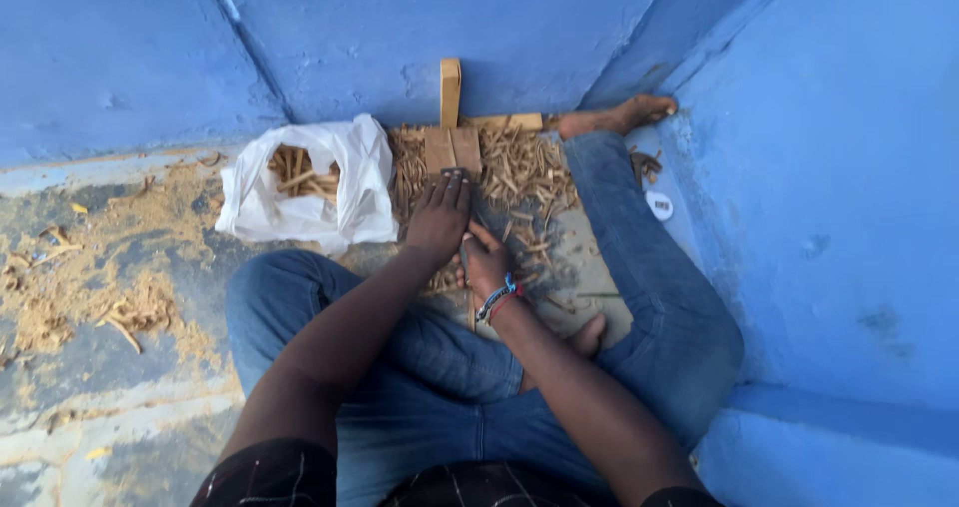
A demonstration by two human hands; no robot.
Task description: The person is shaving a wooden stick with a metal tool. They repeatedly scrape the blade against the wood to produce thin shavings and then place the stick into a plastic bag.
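Observation:
I sit cross-legged on the floor in blue jeans. My left hand (pixel 440 217) lies flat, fingers stretched forward, pressing down near a wooden block (pixel 452 147) with an upright wooden post (pixel 450 89). My right hand (pixel 485 263), with a beaded bracelet at the wrist, is closed around a dark tool or stick just beside the left hand; what it grips is mostly hidden. A heap of short cut wood sticks (pixel 519 172) surrounds the block.
A white plastic bag (pixel 350 182) holding more wood pieces stands left of the block. Sawdust and wood scraps (pixel 130 312) litter the floor at left. Blue walls close in behind and at right. A small white round lid (pixel 659 205) lies by the right wall.

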